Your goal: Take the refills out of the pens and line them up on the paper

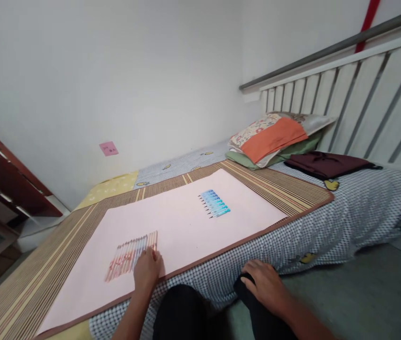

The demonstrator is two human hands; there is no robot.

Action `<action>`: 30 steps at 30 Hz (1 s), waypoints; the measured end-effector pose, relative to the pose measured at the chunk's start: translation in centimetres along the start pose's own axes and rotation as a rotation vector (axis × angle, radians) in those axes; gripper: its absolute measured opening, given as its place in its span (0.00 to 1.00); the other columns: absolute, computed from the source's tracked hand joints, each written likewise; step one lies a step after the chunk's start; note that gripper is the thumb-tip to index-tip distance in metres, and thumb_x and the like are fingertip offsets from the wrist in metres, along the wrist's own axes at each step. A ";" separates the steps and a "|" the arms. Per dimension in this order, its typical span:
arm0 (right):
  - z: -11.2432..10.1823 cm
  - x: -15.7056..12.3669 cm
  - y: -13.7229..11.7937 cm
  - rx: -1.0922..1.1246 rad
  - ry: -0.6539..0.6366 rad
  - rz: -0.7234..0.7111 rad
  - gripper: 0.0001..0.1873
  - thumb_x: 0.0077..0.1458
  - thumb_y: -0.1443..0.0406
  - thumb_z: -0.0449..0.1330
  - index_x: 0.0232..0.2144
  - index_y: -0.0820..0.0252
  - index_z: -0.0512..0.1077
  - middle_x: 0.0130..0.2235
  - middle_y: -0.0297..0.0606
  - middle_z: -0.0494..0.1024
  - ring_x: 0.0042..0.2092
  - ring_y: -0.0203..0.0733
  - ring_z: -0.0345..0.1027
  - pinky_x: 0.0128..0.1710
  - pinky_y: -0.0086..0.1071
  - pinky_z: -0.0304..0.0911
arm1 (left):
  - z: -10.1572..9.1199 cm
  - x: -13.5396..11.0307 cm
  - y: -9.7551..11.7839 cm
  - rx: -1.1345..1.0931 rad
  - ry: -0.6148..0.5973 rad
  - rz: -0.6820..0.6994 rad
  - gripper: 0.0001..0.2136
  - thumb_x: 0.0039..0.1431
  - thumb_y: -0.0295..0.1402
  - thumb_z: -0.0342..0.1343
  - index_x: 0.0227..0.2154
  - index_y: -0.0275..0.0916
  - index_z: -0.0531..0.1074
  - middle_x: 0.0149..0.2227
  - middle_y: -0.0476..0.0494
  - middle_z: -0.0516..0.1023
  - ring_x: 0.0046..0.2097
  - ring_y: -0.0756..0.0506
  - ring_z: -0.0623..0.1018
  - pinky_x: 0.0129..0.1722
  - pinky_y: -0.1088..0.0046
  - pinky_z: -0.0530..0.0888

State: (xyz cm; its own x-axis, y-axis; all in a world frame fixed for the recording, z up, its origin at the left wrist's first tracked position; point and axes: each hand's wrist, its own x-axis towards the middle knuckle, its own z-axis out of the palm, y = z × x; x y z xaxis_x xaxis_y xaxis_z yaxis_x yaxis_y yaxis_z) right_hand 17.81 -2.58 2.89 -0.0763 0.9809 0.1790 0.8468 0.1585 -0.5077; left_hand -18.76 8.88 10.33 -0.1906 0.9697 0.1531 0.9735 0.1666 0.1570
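Note:
A row of slim pinkish and greyish pencils [124,257] lies side by side on a pale pink sheet [182,231]. My left hand [146,268] is over the row's right end, its fingers closed around the lower part of the last pencil [155,238]; the fingers hide that part. Farther right on the sheet is a second row, short blue pens [214,204] with thin dark tips pointing left. My right hand [262,283] rests on my dark-clothed knee, fingers lying loosely over it and holding nothing.
Beneath the sheet is a striped brown mat [278,189] on a bed with checked bedding [359,208]. Stacked pillows [274,139] and a folded maroon cloth item [328,163] lie at the right, by a white slatted headboard [349,94]. A pink note [109,148] is on the wall.

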 end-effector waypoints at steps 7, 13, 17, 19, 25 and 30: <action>-1.2 -0.5 0.6 0.030 0.006 0.004 0.08 0.62 0.65 0.57 0.37 0.55 0.77 0.41 0.40 0.81 0.47 0.48 0.72 0.48 0.42 0.62 | -0.2 0.1 0.6 0.004 -0.012 -0.048 0.13 0.69 0.34 0.45 0.39 0.35 0.74 0.38 0.32 0.82 0.43 0.37 0.82 0.39 0.65 0.70; -2.0 -0.8 0.7 0.033 0.001 0.033 0.09 0.63 0.64 0.56 0.38 0.55 0.77 0.42 0.40 0.81 0.48 0.49 0.73 0.49 0.42 0.62 | 0.3 -0.2 0.9 -0.045 0.017 0.051 0.10 0.69 0.33 0.46 0.39 0.35 0.72 0.43 0.32 0.80 0.46 0.38 0.80 0.43 0.66 0.69; -2.5 -1.1 1.3 0.028 0.023 0.029 0.10 0.63 0.62 0.56 0.38 0.55 0.77 0.42 0.41 0.81 0.48 0.50 0.73 0.49 0.43 0.63 | 1.0 -0.6 1.2 -0.117 0.020 0.069 0.07 0.69 0.30 0.47 0.38 0.37 0.70 0.42 0.34 0.79 0.44 0.40 0.80 0.40 0.68 0.68; -2.8 -1.3 1.8 0.019 0.031 0.029 0.11 0.64 0.61 0.55 0.39 0.55 0.77 0.43 0.41 0.81 0.48 0.51 0.73 0.49 0.43 0.64 | 1.2 -0.9 1.3 -0.175 0.022 0.040 0.05 0.68 0.30 0.48 0.38 0.37 0.69 0.37 0.36 0.79 0.40 0.40 0.80 0.37 0.69 0.67; -3.5 -1.7 3.6 -0.011 0.048 0.075 0.14 0.63 0.58 0.54 0.40 0.54 0.78 0.44 0.43 0.82 0.49 0.53 0.74 0.50 0.44 0.65 | 1.3 -1.7 1.3 -0.454 0.038 -0.076 0.06 0.63 0.28 0.55 0.42 0.38 0.67 0.28 0.46 0.75 0.32 0.42 0.77 0.32 0.70 0.65; -3.6 -1.7 4.3 -0.006 0.031 0.137 0.16 0.62 0.56 0.53 0.41 0.53 0.79 0.45 0.44 0.83 0.50 0.54 0.75 0.51 0.45 0.65 | -0.1 -2.9 1.8 -0.975 -0.093 -0.273 0.11 0.54 0.26 0.62 0.39 0.35 0.70 0.22 0.51 0.71 0.24 0.46 0.73 0.25 0.73 0.66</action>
State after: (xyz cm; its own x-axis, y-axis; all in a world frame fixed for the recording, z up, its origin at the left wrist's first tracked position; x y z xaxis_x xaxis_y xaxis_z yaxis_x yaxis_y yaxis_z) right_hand 23.44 -3.94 3.44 0.0564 0.9893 0.1344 0.8516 0.0226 -0.5237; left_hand -16.50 6.30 10.20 -0.3398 0.9374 -0.0765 0.3627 0.2057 0.9089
